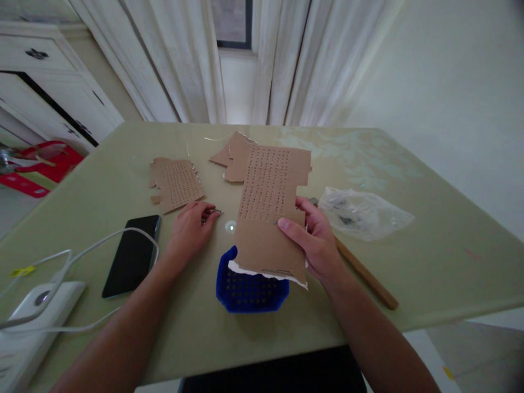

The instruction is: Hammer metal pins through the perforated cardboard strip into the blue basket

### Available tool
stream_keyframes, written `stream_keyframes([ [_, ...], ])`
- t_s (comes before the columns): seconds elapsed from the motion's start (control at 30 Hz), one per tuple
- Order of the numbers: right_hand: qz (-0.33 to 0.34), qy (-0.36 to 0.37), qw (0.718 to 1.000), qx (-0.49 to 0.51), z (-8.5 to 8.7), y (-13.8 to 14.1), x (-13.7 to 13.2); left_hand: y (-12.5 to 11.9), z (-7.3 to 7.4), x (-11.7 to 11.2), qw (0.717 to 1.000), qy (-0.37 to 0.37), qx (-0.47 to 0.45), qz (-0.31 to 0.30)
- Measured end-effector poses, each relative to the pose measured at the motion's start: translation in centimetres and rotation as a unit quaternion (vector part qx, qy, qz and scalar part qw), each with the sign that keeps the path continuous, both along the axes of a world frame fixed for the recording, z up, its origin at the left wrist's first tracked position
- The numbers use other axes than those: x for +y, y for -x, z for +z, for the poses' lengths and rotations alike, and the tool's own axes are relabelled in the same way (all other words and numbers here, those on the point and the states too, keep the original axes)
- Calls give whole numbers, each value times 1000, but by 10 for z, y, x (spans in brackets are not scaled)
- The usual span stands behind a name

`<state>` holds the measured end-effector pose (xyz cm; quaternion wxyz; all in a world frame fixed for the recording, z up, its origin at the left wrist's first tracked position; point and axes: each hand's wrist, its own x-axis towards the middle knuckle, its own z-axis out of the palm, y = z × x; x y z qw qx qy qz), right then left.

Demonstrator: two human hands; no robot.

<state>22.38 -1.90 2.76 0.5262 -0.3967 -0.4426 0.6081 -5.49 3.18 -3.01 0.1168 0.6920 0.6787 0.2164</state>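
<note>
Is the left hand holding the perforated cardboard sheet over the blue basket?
No, the right hand grips the perforated cardboard sheet; the left hand rests on the table.

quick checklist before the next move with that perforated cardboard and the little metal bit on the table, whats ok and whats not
1. Right hand has a firm grip on the perforated cardboard sheet: ok, thumb on front, fingers behind.
2. Left hand has the small metal piece: cannot tell, fingertips touch it but it lies on the table.
3. Blue perforated basket sits under the sheet: ok, partly hidden by it.
4. Phone and white cable are away from the hands: not ok, both lie close by the left forearm.
5. Wooden stick is out of the way: not ok, it lies right under the right wrist.
</note>
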Motion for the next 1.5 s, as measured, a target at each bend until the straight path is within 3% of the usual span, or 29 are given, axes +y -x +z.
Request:
stream_keyframes([
  [0.47, 2, -6, 1000, 12, -1, 0, 1, 2, -8, 2, 1000, -23, -1, -16],
  [1.5, 4, -6, 1000, 7, -1, 0, 1, -1, -5, 0, 1000, -24, 6, -7],
])
